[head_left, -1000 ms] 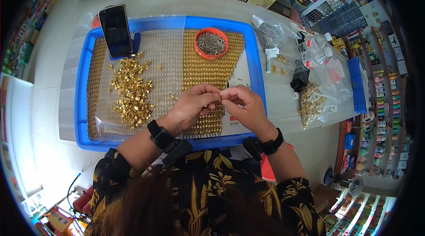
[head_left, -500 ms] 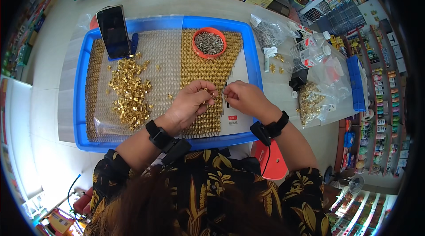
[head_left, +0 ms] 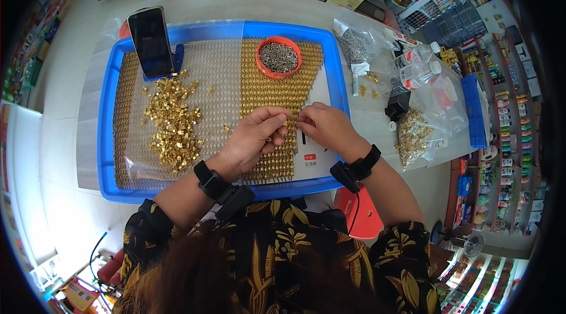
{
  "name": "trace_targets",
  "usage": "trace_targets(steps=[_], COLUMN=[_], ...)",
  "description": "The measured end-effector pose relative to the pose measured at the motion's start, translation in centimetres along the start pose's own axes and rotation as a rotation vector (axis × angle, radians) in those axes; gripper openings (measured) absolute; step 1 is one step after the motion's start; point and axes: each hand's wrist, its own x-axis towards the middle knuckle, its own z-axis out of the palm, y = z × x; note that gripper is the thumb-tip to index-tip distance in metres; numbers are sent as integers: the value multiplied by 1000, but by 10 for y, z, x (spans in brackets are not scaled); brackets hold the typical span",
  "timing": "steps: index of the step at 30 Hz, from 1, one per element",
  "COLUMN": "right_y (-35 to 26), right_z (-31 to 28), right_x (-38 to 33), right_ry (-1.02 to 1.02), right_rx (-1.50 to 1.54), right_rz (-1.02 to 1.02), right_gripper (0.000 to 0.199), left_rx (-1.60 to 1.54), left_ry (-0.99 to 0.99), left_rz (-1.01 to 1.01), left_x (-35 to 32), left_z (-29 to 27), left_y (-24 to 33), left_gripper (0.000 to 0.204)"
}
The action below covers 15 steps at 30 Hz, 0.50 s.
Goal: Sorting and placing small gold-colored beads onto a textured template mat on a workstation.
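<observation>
My left hand [head_left: 254, 136] is closed, thumb against the forefinger, with small gold metal pieces [head_left: 270, 138] showing in its curled fingers. Just to its right, my right hand [head_left: 328, 128] has thumb and fingertips pinched together; whatever they hold is too small to make out. Both are over the right part of a blue tray [head_left: 338, 78], where neat rows of gold pieces [head_left: 259, 90] stand close together. Beyond my hands, an orange-red round dish [head_left: 299, 60] of small silver screw-like pins [head_left: 277, 56] rests on those rows. A loose heap of gold pieces [head_left: 172, 119] lies left of my left hand, on a clear plastic sheet [head_left: 221, 78].
A phone [head_left: 150, 43] leans on a blue stand at the tray's far left. Right of the tray are a bag of silver parts [head_left: 355, 43], clear bottles [head_left: 417, 73] and a bag of gold pieces [head_left: 413, 131]. A red stool [head_left: 367, 220] stands below the tray's near right edge.
My right hand has shifted slightly up and its fingers have closed in more. The left thumb and forefinger have straightened a little and pressed together.
</observation>
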Motion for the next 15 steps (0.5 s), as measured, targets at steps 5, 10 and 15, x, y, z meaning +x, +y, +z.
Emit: trace_targets(steps=[5,10,15], right_y=[1,16,10], right_z=[-18,-35,-27], right_x=[0,-4,0], right_ry=[69,165,-3], right_rx=[-81,-258,-399], right_rz=[34,78,27], right_gripper=[13,10,10], left_rx=[12,25,4], left_ry=[-7,37,7], left_rz=[6,-3,33], left_x=[-1,-1,-3], left_z=[2,6,3], left_y=[3,2,2], left_gripper=[19,16,14])
